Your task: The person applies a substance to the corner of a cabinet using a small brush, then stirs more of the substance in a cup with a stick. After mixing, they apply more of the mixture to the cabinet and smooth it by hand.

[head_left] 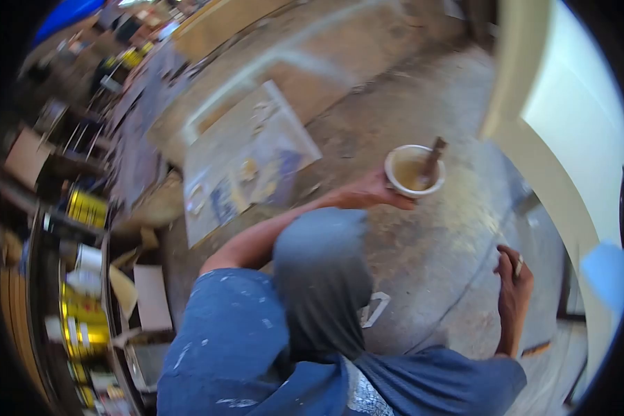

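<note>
My left hand (366, 194) is closed around a white cup (414, 171) of yellowish paint, held out over the floor. A brown stick or brush handle (433, 158) stands in the cup. My right hand (514, 281) is lower on the right, curled around a small white object (518, 265) that I cannot identify. It is close to the cream wall (568, 139). Both sleeves are blue and spattered with paint. A grey cloth (319, 277) hangs in front of my chest and hides part of my left forearm.
A concrete floor (423, 263) lies below me. A paint-stained sheet (249, 163) lies on the floor to the left. Shelves with yellow cans (87, 208) and cardboard pieces (151, 298) line the far left. A cream wall edge (520, 76) rises on the right.
</note>
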Demonstrator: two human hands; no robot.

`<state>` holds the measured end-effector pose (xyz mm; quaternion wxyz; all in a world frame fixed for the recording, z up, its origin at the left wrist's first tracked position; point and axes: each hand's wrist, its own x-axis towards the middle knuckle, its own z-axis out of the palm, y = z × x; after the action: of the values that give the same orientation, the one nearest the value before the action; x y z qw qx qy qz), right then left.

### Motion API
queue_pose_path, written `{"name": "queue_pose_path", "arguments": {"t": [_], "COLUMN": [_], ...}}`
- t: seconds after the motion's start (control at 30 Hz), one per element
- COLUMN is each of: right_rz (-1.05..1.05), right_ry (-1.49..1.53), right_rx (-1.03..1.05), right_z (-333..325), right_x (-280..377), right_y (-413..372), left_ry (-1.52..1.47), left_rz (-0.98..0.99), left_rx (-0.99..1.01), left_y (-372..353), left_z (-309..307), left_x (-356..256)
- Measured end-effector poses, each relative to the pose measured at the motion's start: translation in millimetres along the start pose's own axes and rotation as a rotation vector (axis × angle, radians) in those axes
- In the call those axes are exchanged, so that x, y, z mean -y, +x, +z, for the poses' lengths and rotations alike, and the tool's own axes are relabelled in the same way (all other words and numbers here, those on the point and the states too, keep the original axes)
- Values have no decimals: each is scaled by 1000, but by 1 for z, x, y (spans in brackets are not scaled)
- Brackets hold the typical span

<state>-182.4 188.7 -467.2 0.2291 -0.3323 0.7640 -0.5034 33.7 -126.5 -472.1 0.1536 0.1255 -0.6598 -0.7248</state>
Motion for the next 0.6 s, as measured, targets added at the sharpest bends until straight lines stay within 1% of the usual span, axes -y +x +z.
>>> {"name": "queue_pose_path", "arguments": {"t": [0.03,0.13,0.27,0.37,0.4,0.5,0.53,0.6], "right_rz": [-17,-44,-53,-87,-107,-223,-288,-460], "right_ry": [-24,-99,-159,-199,-215,-315,-360,-421], "right_rx": [29,104,191,283,314,386,396,412], "right_z": [2,7,16,22,24,38,45,64], "right_x": [-5,-8,2,15,23,74,94,130], "right_y": [4,12,25,41,48,67,74,89], "left_ry": [-41,-12,-78,204,246,539,530,559], "left_rz": [56,135,143,192,235,221,192,201], "left_rx": [-37,-297,-430,-560,-599,-741,-724,-682], "left_y": [-4,-18,-52,-75,-81,-101,-105,-112], "left_z": [-6,-12,-23,-42,-52,-73,-80,-79], "left_x": [9,12,-30,-64,-69,-83,-86,-92]}}
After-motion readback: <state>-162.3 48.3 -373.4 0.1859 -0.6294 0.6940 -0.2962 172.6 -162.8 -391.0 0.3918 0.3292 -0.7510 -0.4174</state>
